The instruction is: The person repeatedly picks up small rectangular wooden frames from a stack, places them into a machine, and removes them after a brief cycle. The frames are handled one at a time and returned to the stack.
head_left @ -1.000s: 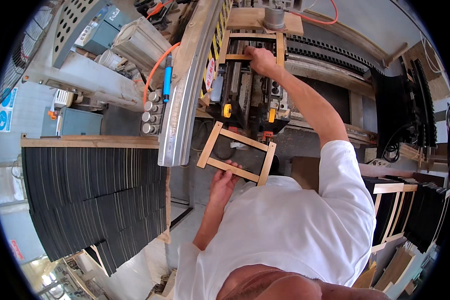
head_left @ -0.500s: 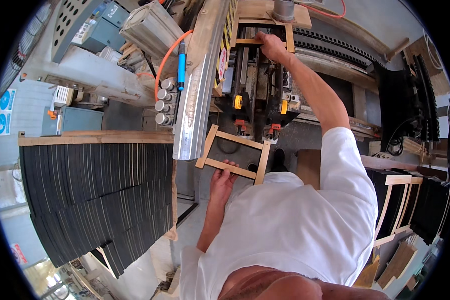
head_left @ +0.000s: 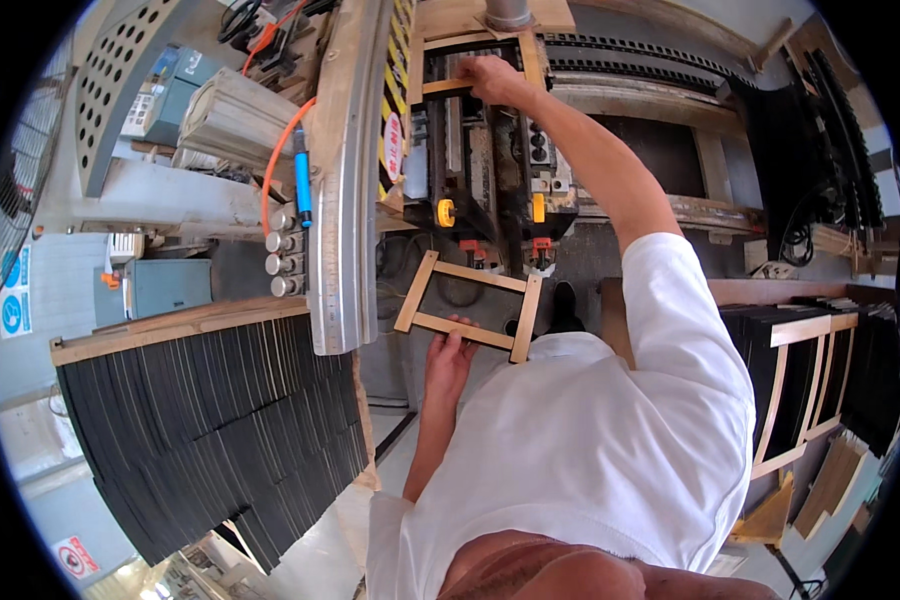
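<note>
My left hand (head_left: 448,366) is closed on the near bar of a small rectangular wooden frame (head_left: 416,292), pale with dark edges. It is held in front of my body, short of the machine. My right arm reaches forward, and my right hand (head_left: 492,80) has its fingers closed around the near bar of a second wooden frame (head_left: 531,62). That frame lies on the machine (head_left: 503,170), below a grey metal cylinder (head_left: 509,12). My right fingertips are partly hidden behind the hand.
A metal beam (head_left: 342,200) with a hazard-striped edge runs along the machine's left side. Left of it, a large stack of black-edged frames (head_left: 220,430) stands beside a wooden board. More frames (head_left: 795,385) are piled at right. Yellow knobs (head_left: 446,212) and red clamps (head_left: 472,250) face me.
The view has turned slightly, so the machine and beam appear farther left. Both hands keep their grips, and neither frame has visibly moved relative to its surroundings.
</note>
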Demonstrator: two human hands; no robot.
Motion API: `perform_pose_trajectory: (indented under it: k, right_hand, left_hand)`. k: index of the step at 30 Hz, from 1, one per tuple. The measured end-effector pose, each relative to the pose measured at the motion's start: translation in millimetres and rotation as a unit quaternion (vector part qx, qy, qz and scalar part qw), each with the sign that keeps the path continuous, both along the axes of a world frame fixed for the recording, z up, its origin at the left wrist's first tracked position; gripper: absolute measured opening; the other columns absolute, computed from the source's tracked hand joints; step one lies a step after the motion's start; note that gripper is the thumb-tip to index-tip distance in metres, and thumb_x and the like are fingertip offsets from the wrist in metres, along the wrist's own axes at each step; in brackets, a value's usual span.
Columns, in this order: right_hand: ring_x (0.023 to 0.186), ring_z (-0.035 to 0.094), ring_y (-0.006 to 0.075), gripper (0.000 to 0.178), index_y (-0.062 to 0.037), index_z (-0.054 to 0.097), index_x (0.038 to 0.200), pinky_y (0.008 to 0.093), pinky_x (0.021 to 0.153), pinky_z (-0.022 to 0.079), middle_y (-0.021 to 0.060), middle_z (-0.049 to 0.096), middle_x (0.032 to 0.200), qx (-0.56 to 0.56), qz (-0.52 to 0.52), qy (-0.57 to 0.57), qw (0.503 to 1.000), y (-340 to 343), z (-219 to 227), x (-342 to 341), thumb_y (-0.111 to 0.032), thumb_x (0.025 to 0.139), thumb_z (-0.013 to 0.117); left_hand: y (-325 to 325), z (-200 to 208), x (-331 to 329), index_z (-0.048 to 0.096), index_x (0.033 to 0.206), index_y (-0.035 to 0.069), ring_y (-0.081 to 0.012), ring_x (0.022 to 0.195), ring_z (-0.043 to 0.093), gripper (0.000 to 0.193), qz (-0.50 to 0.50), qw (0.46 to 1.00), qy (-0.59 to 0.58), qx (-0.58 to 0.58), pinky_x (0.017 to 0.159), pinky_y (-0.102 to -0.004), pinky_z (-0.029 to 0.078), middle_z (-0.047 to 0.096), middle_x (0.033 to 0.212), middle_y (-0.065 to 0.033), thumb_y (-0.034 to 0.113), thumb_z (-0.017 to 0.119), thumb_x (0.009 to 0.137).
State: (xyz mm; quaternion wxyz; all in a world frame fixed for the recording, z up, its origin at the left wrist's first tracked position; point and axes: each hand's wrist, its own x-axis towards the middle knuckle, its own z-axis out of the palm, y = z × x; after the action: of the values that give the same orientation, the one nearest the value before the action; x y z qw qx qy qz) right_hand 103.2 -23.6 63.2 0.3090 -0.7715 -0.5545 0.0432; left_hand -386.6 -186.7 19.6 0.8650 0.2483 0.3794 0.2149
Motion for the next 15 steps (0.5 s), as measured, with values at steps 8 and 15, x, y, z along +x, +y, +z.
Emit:
perform_pose_trajectory:
  k: [8,15]
  right_hand:
    - [0.095,0.063,0.0383,0.031,-0.0075,0.061,0.111,0.0472,0.080,0.051,0.0188,0.068,0.098,-0.052,-0.029,-0.068,0.996,-26,28,-20,-0.024,0.085,0.067]
    - [0.090,0.066,0.0343,0.028,-0.0118,0.066,0.111,0.0444,0.079,0.053,0.0134,0.070,0.094,0.005,-0.012,-0.088,0.996,-33,-2,18,-0.022,0.085,0.066]
  left_hand:
    - [-12,-10,-21,0.051,0.126,0.008,-0.0250,0.118,0.057,0.029,0.030,0.999,-0.001,-0.011,0.097,-0.0389,0.049,0.061,0.120,-0.0065,0.012,0.055,0.098]
    - [-10,-18,-33,0.051,0.125,0.007,-0.0248,0.117,0.058,0.029,0.031,0.999,-0.013,-0.030,0.097,-0.0388,0.049,0.060,0.121,-0.0065,0.013,0.057,0.097]
